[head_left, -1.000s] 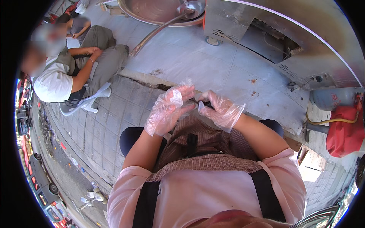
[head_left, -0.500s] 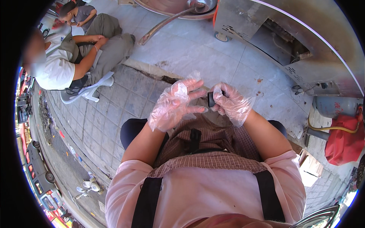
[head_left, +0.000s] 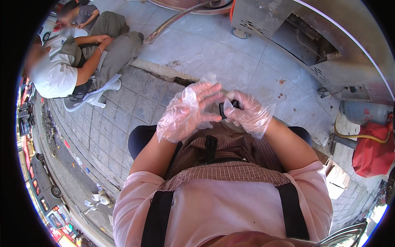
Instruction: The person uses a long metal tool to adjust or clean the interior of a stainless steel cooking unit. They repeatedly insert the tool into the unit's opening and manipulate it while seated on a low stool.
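Looking down from head view, we pinch small black object [head_left: 222, 110] in right hand [head_left: 246, 110], thumb and fingers closed on it. Object sits between our hands, above checked apron [head_left: 230, 175]. Left hand [head_left: 187, 111] open, fingers spread, fingertips near object; contact we cannot tell. Both hands wear clear plastic gloves [head_left: 267, 119]. Beyond, metal cabinet [head_left: 263, 24] stands at upper right.

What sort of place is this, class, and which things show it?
Probably a roadside food stall: a wide metal pan, a gas cylinder by a metal cabinet, and a grey vehicle on the road.
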The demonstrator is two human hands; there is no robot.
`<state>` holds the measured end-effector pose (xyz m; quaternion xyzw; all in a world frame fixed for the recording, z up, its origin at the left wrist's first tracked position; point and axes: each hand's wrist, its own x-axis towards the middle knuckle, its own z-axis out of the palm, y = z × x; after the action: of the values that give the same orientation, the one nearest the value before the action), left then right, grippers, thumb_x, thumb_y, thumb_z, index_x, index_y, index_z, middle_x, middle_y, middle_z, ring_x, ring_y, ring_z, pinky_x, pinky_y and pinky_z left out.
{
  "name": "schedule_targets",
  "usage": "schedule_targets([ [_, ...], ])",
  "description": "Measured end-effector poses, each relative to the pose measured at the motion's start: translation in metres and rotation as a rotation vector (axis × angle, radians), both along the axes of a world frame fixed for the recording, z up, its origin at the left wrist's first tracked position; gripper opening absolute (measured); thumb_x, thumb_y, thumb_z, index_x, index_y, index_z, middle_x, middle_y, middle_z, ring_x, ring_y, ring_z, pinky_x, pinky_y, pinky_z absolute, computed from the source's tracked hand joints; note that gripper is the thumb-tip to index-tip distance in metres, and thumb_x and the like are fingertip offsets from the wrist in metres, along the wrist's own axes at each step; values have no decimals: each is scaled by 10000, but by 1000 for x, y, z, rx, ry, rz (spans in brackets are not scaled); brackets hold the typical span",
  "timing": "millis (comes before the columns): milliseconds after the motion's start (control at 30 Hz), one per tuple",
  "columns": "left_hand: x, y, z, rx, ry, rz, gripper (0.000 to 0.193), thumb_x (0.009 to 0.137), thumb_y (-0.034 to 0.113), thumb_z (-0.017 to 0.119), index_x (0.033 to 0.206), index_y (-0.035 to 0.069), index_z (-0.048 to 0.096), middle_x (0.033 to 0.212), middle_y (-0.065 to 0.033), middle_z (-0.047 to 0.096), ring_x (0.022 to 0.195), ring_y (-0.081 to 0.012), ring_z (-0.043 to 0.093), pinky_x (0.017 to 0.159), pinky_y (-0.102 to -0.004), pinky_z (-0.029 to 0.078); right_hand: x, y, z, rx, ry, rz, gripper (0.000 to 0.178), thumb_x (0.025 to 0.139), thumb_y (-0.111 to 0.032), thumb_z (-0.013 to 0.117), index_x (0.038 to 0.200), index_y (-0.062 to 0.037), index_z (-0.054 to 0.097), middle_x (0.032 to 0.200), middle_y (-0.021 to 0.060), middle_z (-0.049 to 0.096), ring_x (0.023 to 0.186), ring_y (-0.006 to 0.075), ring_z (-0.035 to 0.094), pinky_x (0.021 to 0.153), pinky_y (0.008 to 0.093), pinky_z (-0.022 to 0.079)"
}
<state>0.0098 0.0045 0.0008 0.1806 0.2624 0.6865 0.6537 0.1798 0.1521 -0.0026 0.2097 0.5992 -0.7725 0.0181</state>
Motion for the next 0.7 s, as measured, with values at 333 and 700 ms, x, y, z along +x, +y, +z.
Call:
schedule_targets([
  [333, 1, 1, 0, -14, 13, -6, 841, 748, 414, 736, 1401, 53, 349, 1456, -153, 354, 1323, -318, 363, 968, -483, 447, -1, -1, 2, 47, -10, -2, 168, 915, -163, 585, 1020, -50, 519, 759, 17, 555, 639, 83, 493, 554, 249, 418],
  [700, 0, 2, -1, -44, 20, -4, 827, 749, 405, 733, 1398, 57, 357, 1454, -147, 357, 1330, -321, 351, 981, -492, 425, -1, -1, -3, 31, -10, -22, 158, 924, -177, 587, 998, -60, 512, 762, 13, 556, 648, 81, 500, 550, 244, 419],
])
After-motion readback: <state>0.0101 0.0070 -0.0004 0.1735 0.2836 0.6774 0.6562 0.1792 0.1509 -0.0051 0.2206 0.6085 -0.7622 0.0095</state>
